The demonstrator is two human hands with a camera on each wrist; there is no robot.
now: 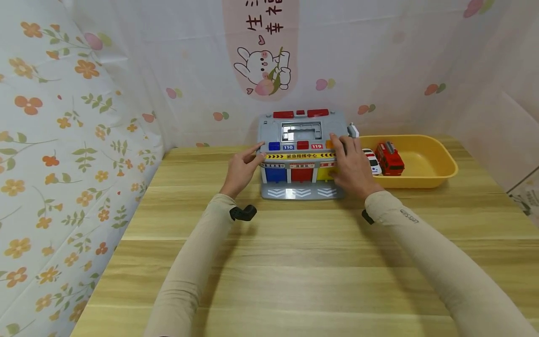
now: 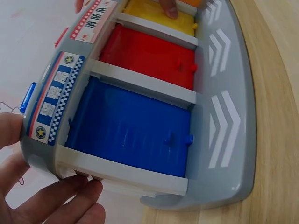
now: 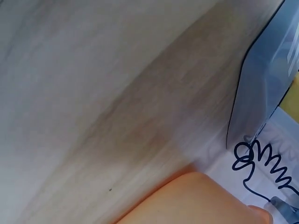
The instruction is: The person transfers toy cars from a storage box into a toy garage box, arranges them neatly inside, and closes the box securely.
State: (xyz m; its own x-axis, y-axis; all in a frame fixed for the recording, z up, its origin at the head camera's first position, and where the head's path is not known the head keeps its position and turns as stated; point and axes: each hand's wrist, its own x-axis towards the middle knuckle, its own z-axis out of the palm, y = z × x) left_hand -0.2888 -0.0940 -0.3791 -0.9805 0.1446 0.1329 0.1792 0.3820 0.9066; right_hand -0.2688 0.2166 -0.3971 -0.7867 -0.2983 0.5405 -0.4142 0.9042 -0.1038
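Note:
A grey toy emergency station [image 1: 301,191] stands on the table, with blue [image 2: 135,126], red [image 2: 145,56] and yellow [image 2: 161,16] garage doors; all three look closed. My left hand [image 1: 241,172] holds its left end, fingertips against the side wall and the roof corner. My right hand [image 1: 353,166] grips the right end, with fingers on the roof and a digit at the yellow door. In the right wrist view, part of the hand [image 3: 196,200] shows below the grey base; its fingertips are mostly out of view. A coiled black cord [image 3: 243,156] hangs beside the station.
A yellow tray [image 1: 425,182] sits right of the station, holding a red toy fire truck [image 1: 390,161] and a white toy car [image 1: 372,162]. A patterned cloth [image 1: 189,107] hangs behind the wooden table [image 1: 294,262].

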